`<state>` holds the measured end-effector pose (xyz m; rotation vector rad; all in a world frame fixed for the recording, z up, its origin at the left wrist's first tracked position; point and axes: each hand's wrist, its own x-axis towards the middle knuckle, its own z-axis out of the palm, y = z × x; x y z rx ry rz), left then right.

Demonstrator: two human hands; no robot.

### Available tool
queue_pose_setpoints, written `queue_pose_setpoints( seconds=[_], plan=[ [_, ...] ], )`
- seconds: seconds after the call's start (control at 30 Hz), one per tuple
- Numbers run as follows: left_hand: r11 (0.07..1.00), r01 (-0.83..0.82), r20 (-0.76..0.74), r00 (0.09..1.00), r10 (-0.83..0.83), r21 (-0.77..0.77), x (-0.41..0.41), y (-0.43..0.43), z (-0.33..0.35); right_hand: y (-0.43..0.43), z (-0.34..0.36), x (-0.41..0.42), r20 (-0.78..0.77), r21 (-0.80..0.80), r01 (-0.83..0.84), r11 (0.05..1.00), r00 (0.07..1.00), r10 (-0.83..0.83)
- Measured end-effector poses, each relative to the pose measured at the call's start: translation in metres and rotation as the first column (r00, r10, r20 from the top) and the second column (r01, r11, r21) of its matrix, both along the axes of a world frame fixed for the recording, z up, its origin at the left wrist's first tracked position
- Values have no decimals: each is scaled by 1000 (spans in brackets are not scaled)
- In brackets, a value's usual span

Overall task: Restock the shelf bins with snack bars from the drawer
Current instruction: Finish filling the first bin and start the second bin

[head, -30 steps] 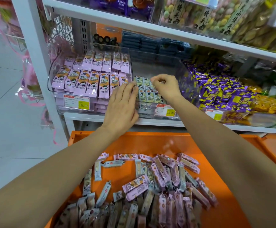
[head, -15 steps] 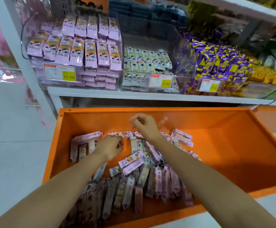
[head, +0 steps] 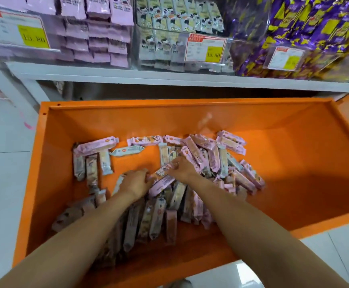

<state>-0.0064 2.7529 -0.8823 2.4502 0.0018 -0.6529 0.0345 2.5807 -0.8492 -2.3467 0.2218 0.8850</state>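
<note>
The orange drawer (head: 294, 125) stands pulled out below the shelf, with a heap of pink and pale snack bars (head: 209, 159) on its floor. Both my hands are down in the heap. My left hand (head: 135, 182) curls its fingers around the near ends of two pink bars (head: 162, 180) lying slantwise. My right hand (head: 183, 169) curls over the far end of the same pair. Above, a clear bin of pink bars (head: 98, 38) sits next to a clear bin of pale green bars (head: 165, 38).
A bin of purple and yellow wrapped sweets (head: 294, 34) stands at the right of the white shelf (head: 169, 77). Price tags hang on the bin fronts. The drawer's right half is bare orange floor. White floor tiles (head: 1, 163) lie on the left.
My hands came down from the shelf bins into the drawer and closed in on the pink bars in the middle of the heap. The view tilted downward.
</note>
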Motion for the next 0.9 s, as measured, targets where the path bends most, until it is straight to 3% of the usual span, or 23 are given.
queue_pose_setpoints(
  seconds=[0.1, 0.2, 0.27, 0.4, 0.5, 0.67, 0.77, 0.9],
  plan=[
    [996, -63, -25, 998, 61, -65, -1, 2, -1, 1, 5, -1, -56, 95, 61, 994, 997, -56],
    [988, -102, -54, 994, 96, -112, -2, 6, -2, 0, 0, 0, -57, 99, 20, 995, 998, -14],
    [974, -167, -101, 983, 152, -151, -1, 10, -1, 0, -4, 2, -36, 38, -14, 999, 999, 15],
    [931, -306, -211, 941, 264, -202, -1, 17, 6, 1, -13, 0, -68, -149, -232, 961, 972, 225],
    [889, -396, -256, 906, 338, -229, -3, 19, 10, 0, -16, -4, -77, -156, -314, 937, 949, 305],
    [873, -415, -288, 895, 342, -255, -8, 22, 16, -4, -15, -10, -51, -14, -369, 929, 928, 368],
    [855, -444, -316, 879, 358, -267, -11, 28, 18, -4, -9, -14, 1, 183, -260, 948, 965, 264],
    [821, -489, -313, 861, 401, -295, -13, 39, 22, -3, -1, -13, 12, 314, -104, 944, 994, 106]
  ],
)
